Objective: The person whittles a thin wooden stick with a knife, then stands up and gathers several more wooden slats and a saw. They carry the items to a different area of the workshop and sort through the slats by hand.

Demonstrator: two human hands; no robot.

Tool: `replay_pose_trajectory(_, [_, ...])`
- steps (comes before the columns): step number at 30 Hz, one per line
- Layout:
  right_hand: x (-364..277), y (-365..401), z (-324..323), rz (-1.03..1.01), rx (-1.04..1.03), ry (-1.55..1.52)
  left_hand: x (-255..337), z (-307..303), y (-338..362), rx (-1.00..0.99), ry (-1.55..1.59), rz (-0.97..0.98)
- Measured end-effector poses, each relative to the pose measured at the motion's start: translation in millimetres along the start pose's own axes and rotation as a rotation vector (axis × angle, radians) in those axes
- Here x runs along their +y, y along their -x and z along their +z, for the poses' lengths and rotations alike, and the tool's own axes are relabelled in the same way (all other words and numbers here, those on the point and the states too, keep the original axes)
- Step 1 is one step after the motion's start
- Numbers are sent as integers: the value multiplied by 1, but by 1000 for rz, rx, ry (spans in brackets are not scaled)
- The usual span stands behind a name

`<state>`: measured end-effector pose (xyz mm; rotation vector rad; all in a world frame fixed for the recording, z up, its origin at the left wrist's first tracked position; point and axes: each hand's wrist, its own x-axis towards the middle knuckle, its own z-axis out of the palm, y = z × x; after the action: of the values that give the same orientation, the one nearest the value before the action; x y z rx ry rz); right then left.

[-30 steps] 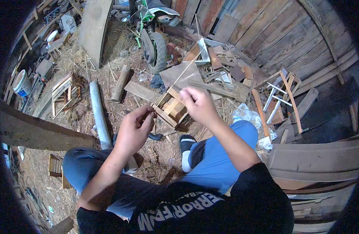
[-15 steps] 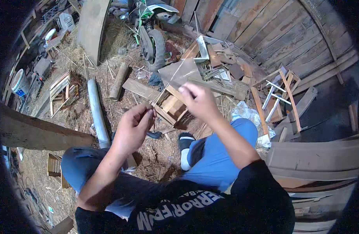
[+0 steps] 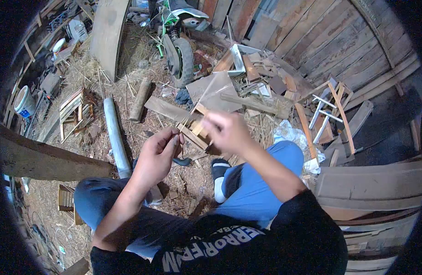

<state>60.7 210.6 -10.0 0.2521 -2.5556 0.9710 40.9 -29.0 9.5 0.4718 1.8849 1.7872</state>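
A thin stick (image 3: 205,94) slants up and away from the left hand (image 3: 157,155), which pinches its near end. The right hand (image 3: 225,131), to the right of the left, is blurred and seems to lie on the stick too. A small wooden crate (image 3: 196,133) sits on the ground just beyond both hands, partly behind the right one. A pipe (image 3: 113,133) lies left of the left hand, with a log (image 3: 140,98) beyond it. A plank (image 3: 167,109) lies between log and crate. A wheel (image 3: 184,56) stands farther back, and a bucket (image 3: 24,101) is at the far left.
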Motion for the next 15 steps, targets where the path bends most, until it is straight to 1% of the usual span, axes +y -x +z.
replay_pose_trajectory(1, [4,-4,1,59,33,-40,2,2,0,5,4,-11])
replay_pose_trajectory(2, [7,-11,-9,219,-22,14,4,3,1,14,12,-15])
replay_pose_trajectory(5, [-8,6,0,-24,-19,-19,-1,6,0,42,55,24])
replay_pose_trajectory(6, [-14,9,4,-114,-77,23,0,6,-1,49,35,29])
replay_pose_trajectory(9, [-12,3,1,67,-119,11,0,3,1,47,-36,8])
replay_pose_trajectory(10, [-9,-3,-3,119,-69,6,3,2,0,49,-50,9])
replay_pose_trajectory(12, [-15,3,2,-19,-62,22,3,3,-3,77,-16,43])
replay_pose_trajectory(14, [-19,7,6,-161,-52,38,2,5,0,99,-43,28])
replay_pose_trajectory(15, [-16,2,4,-77,-63,47,3,6,1,104,-62,13])
